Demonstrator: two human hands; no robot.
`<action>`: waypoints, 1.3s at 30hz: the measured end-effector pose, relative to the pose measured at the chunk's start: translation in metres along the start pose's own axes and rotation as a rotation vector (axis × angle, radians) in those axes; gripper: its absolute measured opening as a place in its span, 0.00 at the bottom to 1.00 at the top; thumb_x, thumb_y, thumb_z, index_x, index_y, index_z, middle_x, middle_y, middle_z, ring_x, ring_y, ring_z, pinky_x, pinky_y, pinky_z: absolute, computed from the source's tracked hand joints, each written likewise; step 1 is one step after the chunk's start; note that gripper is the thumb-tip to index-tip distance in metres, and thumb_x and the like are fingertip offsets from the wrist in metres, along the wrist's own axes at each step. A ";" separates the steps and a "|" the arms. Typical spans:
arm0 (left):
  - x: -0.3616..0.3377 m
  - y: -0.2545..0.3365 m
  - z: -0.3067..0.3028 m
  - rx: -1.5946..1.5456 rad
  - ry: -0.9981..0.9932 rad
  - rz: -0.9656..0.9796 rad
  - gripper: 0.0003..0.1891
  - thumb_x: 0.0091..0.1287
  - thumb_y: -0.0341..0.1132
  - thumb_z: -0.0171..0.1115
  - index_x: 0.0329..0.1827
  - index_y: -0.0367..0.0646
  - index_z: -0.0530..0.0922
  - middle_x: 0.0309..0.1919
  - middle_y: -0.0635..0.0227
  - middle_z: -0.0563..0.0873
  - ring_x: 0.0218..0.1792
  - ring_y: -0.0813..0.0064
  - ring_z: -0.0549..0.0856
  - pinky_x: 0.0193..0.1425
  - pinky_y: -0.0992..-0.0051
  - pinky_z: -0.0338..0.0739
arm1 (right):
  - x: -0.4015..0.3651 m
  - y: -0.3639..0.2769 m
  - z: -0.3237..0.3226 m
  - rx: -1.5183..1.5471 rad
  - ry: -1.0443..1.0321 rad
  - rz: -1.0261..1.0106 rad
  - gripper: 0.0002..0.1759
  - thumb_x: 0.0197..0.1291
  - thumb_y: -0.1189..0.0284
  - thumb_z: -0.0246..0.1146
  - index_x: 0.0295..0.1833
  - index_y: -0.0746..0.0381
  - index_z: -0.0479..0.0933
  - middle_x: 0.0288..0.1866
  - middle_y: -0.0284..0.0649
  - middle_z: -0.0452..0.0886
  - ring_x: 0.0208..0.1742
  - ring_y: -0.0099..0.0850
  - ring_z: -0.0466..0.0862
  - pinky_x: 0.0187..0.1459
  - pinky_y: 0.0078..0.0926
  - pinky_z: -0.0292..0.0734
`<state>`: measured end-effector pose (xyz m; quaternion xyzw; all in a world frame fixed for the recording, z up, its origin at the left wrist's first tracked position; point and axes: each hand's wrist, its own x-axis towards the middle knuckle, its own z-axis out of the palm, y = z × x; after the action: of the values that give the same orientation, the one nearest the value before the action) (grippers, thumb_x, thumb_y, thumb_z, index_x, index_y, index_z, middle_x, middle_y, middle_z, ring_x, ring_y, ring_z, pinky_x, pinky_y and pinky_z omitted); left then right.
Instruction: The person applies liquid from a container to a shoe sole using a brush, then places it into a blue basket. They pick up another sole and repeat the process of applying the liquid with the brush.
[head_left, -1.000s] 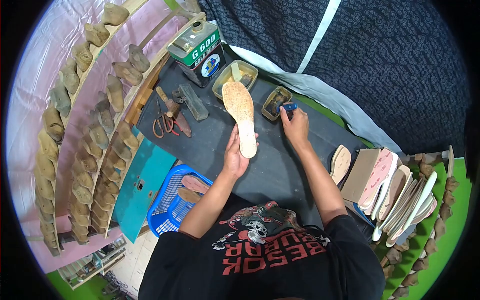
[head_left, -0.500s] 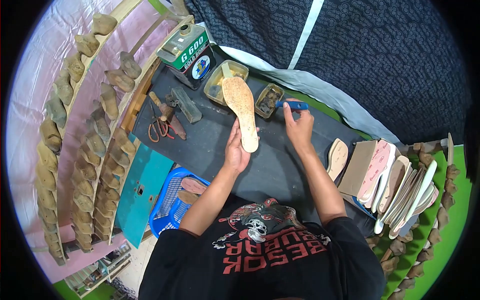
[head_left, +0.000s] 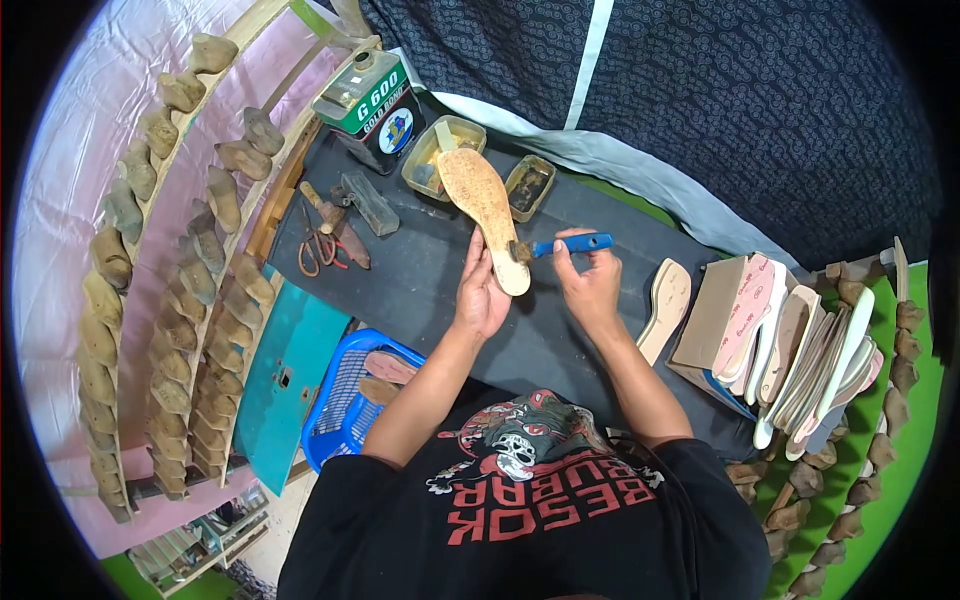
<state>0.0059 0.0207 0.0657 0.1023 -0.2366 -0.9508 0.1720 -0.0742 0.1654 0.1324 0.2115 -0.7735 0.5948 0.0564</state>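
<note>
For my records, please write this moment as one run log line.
left hand: holds insole; right hand: holds blue-handled brush, bristles at insole's narrow end; can: upright

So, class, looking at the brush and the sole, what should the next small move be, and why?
Probably, the right hand should sweep the brush across the narrow end of the sole: the bristles are at its edge near that end, which looks paler than the speckled wide end, and the left hand holds the sole within reach.

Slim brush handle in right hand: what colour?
The slim handle is blue, clearest in the head view.
</note>
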 end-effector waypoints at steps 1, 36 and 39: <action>-0.002 0.000 0.002 -0.007 -0.030 -0.004 0.31 0.84 0.34 0.47 0.89 0.53 0.52 0.81 0.61 0.68 0.76 0.63 0.74 0.82 0.57 0.68 | -0.004 -0.003 -0.003 -0.037 -0.026 -0.051 0.05 0.64 0.75 0.72 0.44 0.64 0.86 0.41 0.41 0.90 0.43 0.33 0.89 0.51 0.32 0.81; -0.011 -0.003 0.030 -0.170 -0.097 -0.092 0.32 0.83 0.32 0.48 0.88 0.53 0.54 0.79 0.63 0.71 0.71 0.63 0.78 0.79 0.61 0.71 | -0.013 -0.032 -0.022 -0.044 0.009 -0.219 0.06 0.58 0.76 0.74 0.41 0.62 0.86 0.41 0.42 0.91 0.43 0.43 0.88 0.50 0.39 0.80; -0.011 -0.006 0.025 -0.142 -0.168 -0.070 0.32 0.83 0.32 0.48 0.88 0.54 0.54 0.80 0.64 0.71 0.72 0.63 0.78 0.78 0.61 0.71 | -0.014 -0.042 -0.024 -0.068 -0.023 -0.275 0.07 0.57 0.77 0.74 0.41 0.62 0.85 0.40 0.41 0.90 0.42 0.42 0.87 0.50 0.39 0.79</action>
<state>0.0072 0.0401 0.0852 0.0179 -0.1786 -0.9758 0.1251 -0.0485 0.1828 0.1725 0.3206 -0.7575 0.5523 0.1355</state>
